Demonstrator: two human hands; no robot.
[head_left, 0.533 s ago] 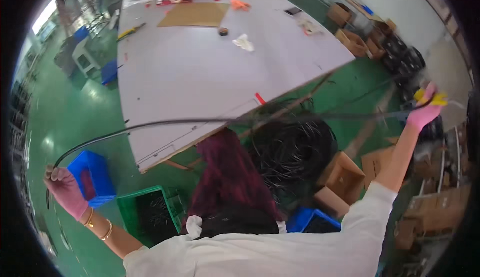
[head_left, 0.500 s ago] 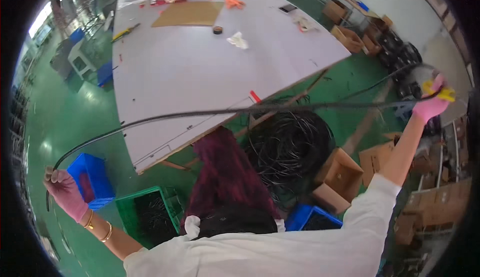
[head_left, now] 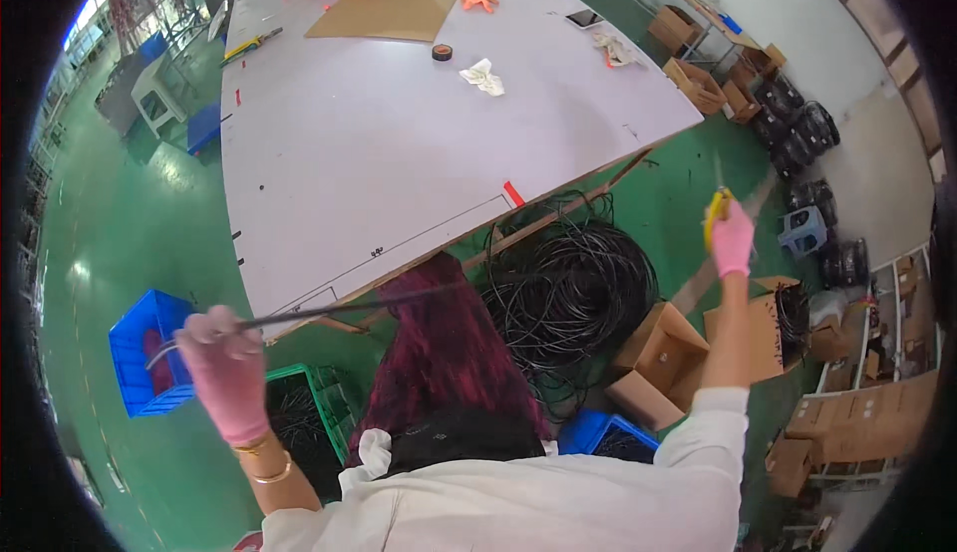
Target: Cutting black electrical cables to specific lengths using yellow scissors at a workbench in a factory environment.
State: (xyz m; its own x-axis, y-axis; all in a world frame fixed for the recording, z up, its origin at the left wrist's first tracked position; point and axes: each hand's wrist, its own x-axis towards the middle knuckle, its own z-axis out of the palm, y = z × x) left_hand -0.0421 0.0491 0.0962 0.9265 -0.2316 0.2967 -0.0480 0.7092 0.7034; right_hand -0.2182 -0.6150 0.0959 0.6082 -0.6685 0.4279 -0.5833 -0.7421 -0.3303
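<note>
My left hand (head_left: 221, 368), in a pink glove with pale fingertips, is closed around a black cable (head_left: 329, 310). A short end of the cable sticks out left of the fist, over the blue bin. The rest runs right across the table's near edge and blurs out over my lap and the coil. My right hand (head_left: 734, 238), also pink-gloved, is raised beyond the table's right side, gripping a yellow-handled tool (head_left: 715, 215). A thin, blurred tip points up from the tool; its exact kind cannot be made out. No cable shows in the right hand.
A white table (head_left: 329, 153) carries tape (head_left: 442, 52), a cardboard sheet (head_left: 384, 16) and a crumpled tissue (head_left: 483, 77). Below lies a large black cable coil (head_left: 598, 283). Around me stand a blue bin (head_left: 130, 353), a green crate (head_left: 324, 393) and an open carton (head_left: 653, 353).
Both hands have moved inward. The cable, earlier stretched between them, has dropped from the right hand and now hangs only from the left. The yellow-handled tool stayed in my right hand.
</note>
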